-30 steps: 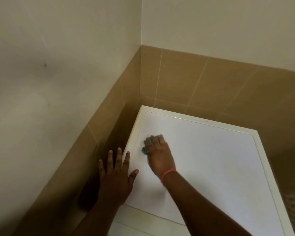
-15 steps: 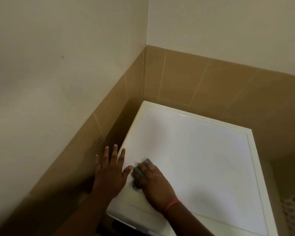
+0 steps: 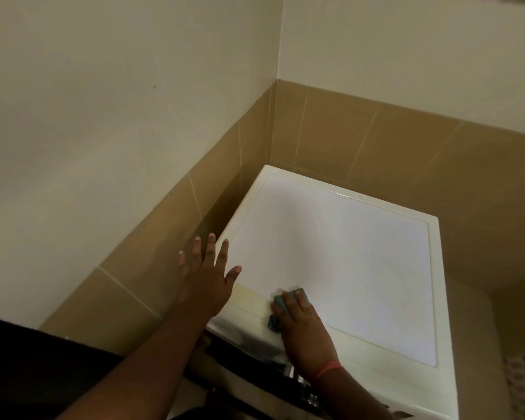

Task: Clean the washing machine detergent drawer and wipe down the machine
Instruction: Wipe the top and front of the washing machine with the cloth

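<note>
A white washing machine (image 3: 346,253) is seen from above, set into a corner between two walls with brown tiles (image 3: 361,137) along their lower part and cream paint above. The flat top panel of the machine fills the middle of the view.

The right hand (image 3: 303,325) is laid palm down on the top near the front left corner, and a small blue-grey cloth (image 3: 281,307) is pressed beneath its fingers. The fingers are held mostly straight over the cloth; part of the cloth shows ahead of the fingertips and at the thumb side. A pink band (image 3: 328,368) is worn on the right wrist.

The left hand (image 3: 206,280) is held open with fingers spread and straight at the left edge of the machine. Whether it touches the edge cannot be told. Nothing is held in it.

A dark strip of the machine's front is seen below the right wrist; its details are blurred.
</note>
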Demonstrator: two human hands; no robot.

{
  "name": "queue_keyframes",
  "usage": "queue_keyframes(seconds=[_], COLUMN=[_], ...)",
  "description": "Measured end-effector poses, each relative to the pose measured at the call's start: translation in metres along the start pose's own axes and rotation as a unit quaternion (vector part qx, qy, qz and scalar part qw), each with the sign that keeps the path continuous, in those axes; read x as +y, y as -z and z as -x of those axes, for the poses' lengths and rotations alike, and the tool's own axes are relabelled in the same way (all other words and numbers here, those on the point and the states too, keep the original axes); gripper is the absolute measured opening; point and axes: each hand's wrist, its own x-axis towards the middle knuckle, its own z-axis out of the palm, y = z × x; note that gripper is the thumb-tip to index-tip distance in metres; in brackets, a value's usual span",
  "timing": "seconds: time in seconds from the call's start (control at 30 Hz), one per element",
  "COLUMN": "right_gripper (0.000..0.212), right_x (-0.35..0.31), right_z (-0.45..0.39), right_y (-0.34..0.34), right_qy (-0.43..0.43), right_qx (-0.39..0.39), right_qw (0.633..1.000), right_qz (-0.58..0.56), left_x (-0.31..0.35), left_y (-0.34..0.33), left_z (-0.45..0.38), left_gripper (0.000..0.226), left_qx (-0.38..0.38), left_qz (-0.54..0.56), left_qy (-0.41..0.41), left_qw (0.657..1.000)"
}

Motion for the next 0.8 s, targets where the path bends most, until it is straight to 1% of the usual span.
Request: queue_keyframes(seconds=[0.07,0.1,0.2,0.33,0.4,0.53,0.63,0.7,0.73,0.8], right_gripper=[0.056,0.055,0.048,0.057,0.056,0.057,0.054,0.055,0.058,0.071], right_x=[0.010,0.018,0.042,0.063,0.070,0.075,0.067,0.055,0.047,0.024], right_z=[0.014,0.021,0.049,0.083,0.097,0.117,0.112,0.104,0.098,0.080], right_y=[-0.002,0.001,0.009,0.013,0.013,0.012,0.008,0.006,0.006,0.005], right_qy=[0.056,0.067,0.061,0.051,0.042,0.024,0.011,0.020,0.032,0.061], right_qx=[-0.010,-0.006,0.036,0.069,0.075,0.061,0.046,0.032,0.024,-0.004], right_qw=[0.998,0.998,0.997,0.995,0.995,0.997,0.998,0.999,0.999,0.998], right_qz=[0.011,0.009,-0.026,-0.049,-0.059,-0.048,-0.032,-0.017,-0.009,0.009], left_x=[0.004,0.006,0.009,0.007,0.005,-0.001,-0.011,-0.014,-0.016,-0.025], left_y=[0.000,-0.001,-0.004,-0.012,-0.014,-0.014,-0.014,-0.015,-0.015,-0.016], left_z=[0.011,0.017,0.032,0.046,0.051,0.058,0.056,0.054,0.054,0.055], left_gripper=[0.081,0.081,0.084,0.089,0.091,0.088,0.085,0.084,0.083,0.080], left_qx=[-0.003,-0.002,0.001,0.000,-0.007,-0.019,-0.020,-0.017,-0.018,-0.013], left_qz=[0.001,0.002,0.002,-0.010,-0.008,0.009,0.028,0.041,0.049,0.072], left_qy=[0.009,0.014,0.028,0.047,0.051,0.048,0.047,0.047,0.048,0.054], left_qw=[1.000,1.000,1.000,0.999,0.999,0.999,0.998,0.998,0.997,0.996])
